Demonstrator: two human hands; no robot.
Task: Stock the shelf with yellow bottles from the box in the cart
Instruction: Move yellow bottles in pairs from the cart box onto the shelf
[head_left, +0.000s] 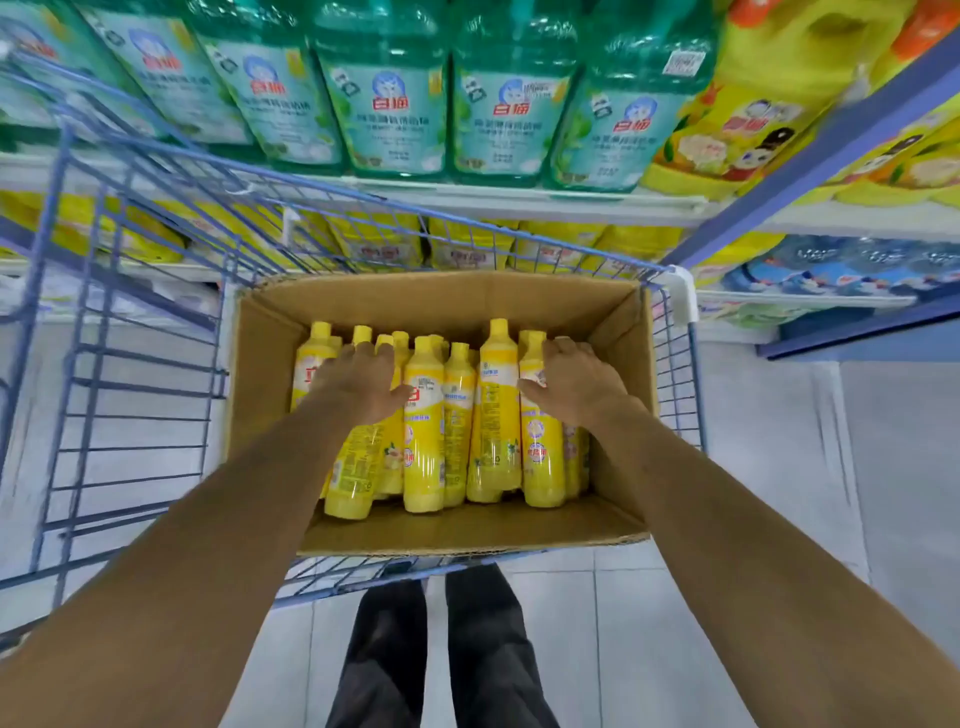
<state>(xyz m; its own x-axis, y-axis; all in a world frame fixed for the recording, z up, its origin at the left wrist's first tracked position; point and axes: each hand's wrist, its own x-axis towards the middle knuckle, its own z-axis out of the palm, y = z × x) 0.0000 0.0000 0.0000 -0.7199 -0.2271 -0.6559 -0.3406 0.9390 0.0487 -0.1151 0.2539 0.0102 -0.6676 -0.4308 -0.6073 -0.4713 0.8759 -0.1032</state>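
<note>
An open cardboard box (447, 306) sits in a blue wire cart (156, 218) and holds several yellow bottles (423, 436) with yellow caps. My left hand (358, 384) lies over the bottles on the box's left side, its fingers curled over their shoulders. My right hand (576, 384) wraps around a yellow bottle (540, 452) at the right side, thumb on its near face. Both forearms reach down into the box.
Behind the cart a white shelf (519, 200) carries large green detergent bottles (395, 104), with yellow packs (748, 130) to the right and more yellow packs on the shelf below. A blue shelf post (810, 156) slants at the right. Legs in dark trousers stand on the tiled floor.
</note>
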